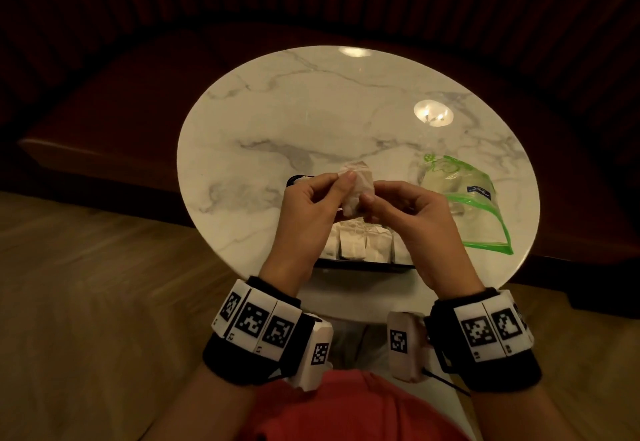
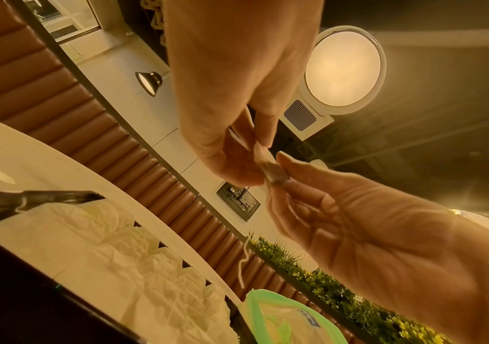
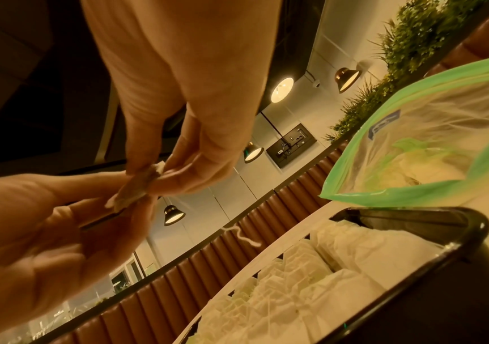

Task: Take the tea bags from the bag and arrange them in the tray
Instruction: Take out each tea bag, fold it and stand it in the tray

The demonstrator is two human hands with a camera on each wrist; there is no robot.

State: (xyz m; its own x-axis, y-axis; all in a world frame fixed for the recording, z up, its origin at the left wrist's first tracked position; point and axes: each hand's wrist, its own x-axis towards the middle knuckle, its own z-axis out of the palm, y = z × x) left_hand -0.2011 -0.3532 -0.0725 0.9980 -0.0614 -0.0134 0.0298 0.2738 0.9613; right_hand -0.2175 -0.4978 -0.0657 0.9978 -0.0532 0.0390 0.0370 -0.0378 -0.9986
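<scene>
No legible txt anywhere. The bag [image 1: 474, 194] has a blue label [image 1: 479, 191], print too blurred to read. Wristbands [image 1: 256, 323] carry black-white square code tags w/ tiny digits, unreadable.

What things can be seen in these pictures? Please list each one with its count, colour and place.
tea bag: one in hand, white, pinched between both hands above the tray
tea bags in tray: several, exact count unclear, white, lined up in the tray
tray: one, black, on the near part of the table, mostly hidden under the hands
zip bag: one, clear with green edges, on the table to the right of the tray, some tea bags inside
table: one, round, white marble with grey veins
bench seat: one, dark brown, behind the table
wrist bands: two, black with white marker tiles, one on each wrist
left hand: pinches the tea bag
right hand: pinches the tea bag
</scene>
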